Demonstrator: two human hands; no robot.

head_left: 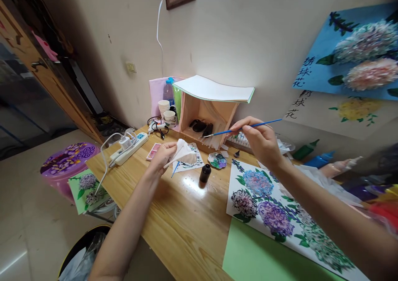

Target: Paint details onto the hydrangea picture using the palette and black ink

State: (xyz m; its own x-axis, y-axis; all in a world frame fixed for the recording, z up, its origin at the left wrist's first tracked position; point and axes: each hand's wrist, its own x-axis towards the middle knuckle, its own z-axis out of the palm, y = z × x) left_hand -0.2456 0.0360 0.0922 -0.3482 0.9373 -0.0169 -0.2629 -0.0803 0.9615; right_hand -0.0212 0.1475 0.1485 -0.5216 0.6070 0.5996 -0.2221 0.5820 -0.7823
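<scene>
My left hand (163, 154) pinches a crumpled white tissue (184, 153) above the wooden table. In my right hand (256, 135) is a thin blue paintbrush (225, 132), held nearly level with its pale tip pointing left. Below and between the hands stands a small dark open bottle (205, 173), its cap (236, 153) lying farther back. Beside the bottle is a palette (217, 160) smeared with green, blue and purple paint. A painting of hydrangeas (275, 216) lies under my right forearm, which hides part of it. Another blue brush (175, 169) rests by a paint-marked sheet (194, 163).
A wooden box (205, 113) holding sunglasses, with a white pad on top, stands against the wall. Paper cups (163, 106) and a power strip (130, 148) are at the left. Paint bottles (306, 149) line the right back. A bin (82, 252) stands below the table.
</scene>
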